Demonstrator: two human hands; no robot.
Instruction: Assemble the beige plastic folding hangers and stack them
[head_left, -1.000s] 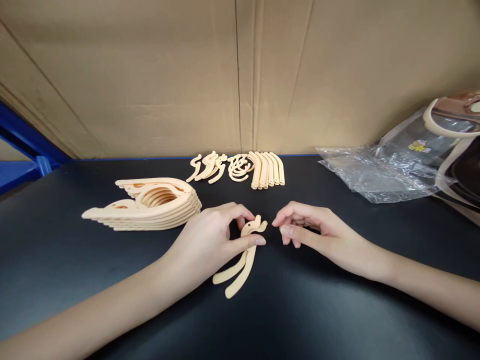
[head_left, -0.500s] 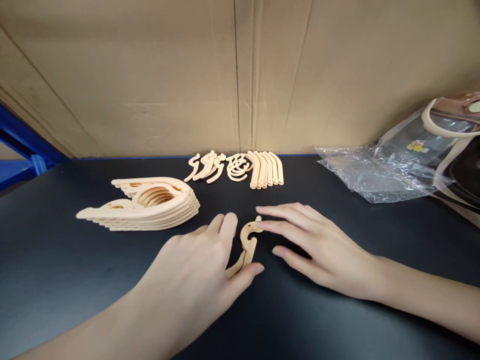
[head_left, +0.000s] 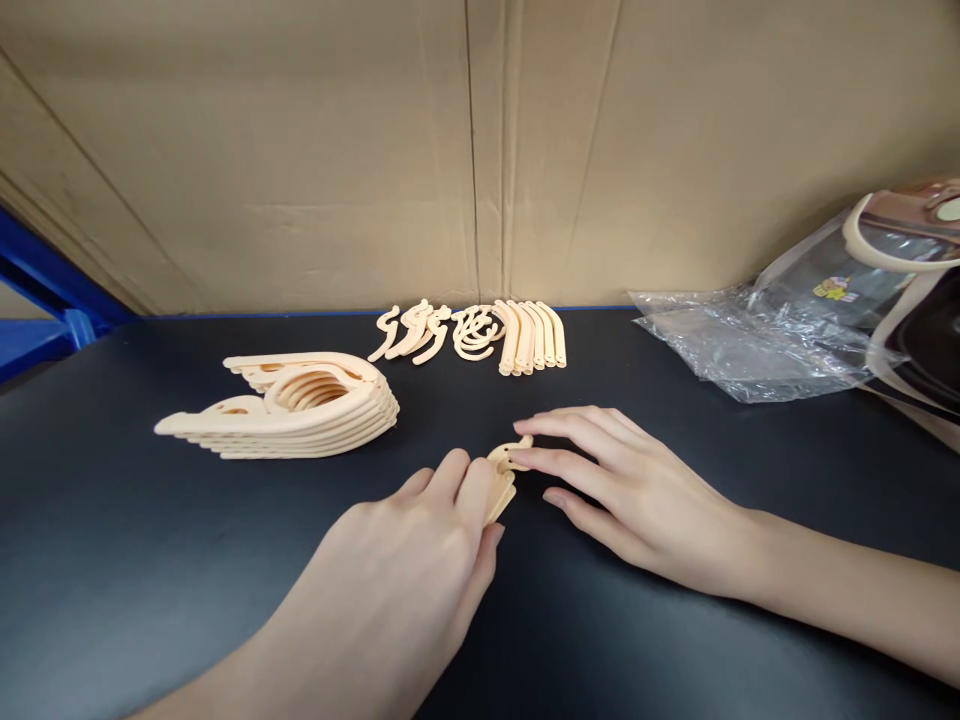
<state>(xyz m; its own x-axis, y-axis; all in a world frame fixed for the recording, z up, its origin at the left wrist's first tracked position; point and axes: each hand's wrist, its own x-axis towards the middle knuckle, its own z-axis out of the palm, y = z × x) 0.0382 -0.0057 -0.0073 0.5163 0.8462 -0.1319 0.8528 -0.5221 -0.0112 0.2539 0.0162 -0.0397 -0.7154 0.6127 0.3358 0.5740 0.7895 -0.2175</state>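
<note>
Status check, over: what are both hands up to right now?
Left hand: closed around curved cream pieces. Right hand: spread, fingertips at the pieces' hooked end. Pale stack and clear plastic lie apart; neither appears in the way.

The left hand (head_left: 412, 560) hid the lower part of the curved cream pieces (head_left: 501, 490); the right hand (head_left: 637, 490) covered some of their upper end. The right edge cut off the bag (head_left: 919, 218), its motif (head_left: 834, 288) too small to make out.

Smooth matt plast. pcs (head_left: 504, 494), semi-gloss tbl top (head_left: 675, 670), glossy crinkly plast. bag (head_left: 757, 352), matt cardbd backing (head_left: 337, 150)
</note>
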